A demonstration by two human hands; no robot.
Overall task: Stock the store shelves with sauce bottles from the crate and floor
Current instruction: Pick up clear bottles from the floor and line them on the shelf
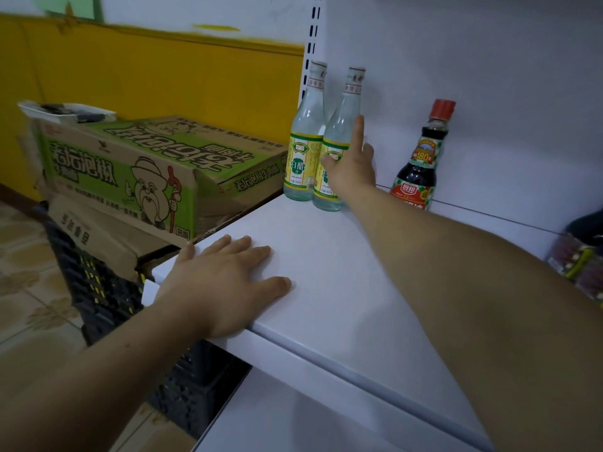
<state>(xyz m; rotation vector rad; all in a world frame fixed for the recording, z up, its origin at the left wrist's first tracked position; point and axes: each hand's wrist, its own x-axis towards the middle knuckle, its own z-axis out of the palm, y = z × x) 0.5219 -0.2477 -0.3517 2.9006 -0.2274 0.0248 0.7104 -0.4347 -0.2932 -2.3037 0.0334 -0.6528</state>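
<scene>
Left hand (225, 285): palm down on the front left corner of the shelf (326, 256), fingers straight and spread, holding nothing. It probably braces the body for the deep reach.
Black crate (107, 288): on the floor just left of the shelf, under the cardboard; its contents are hidden.
Green cardboard box (146, 164): lies across the stack above the crate, with its end near the shelf's left edge.
Right arm: stretched diagonally over the shelf from lower right toward the back left corner, elbow nearly straight.
Right hand (350, 164): against the nearer clear bottle (346, 106). The thumb is on the label and the index finger points up along the glass. The other fingers lie loose at the bottle's right and are not wrapped round it. This looks like a steadying or nudging touch, not a clamp.
Farther clear bottle (305, 151): upright in the back left corner beside the slotted post (311, 44), touching its twin. Packing the two tightly leaves room on the shelf.
Dark sauce bottle (421, 164): red-capped and upright at the back panel, apart to the right of the pair.
Stage: this placement seems nearly done, and most of the shelf is unfilled.
</scene>
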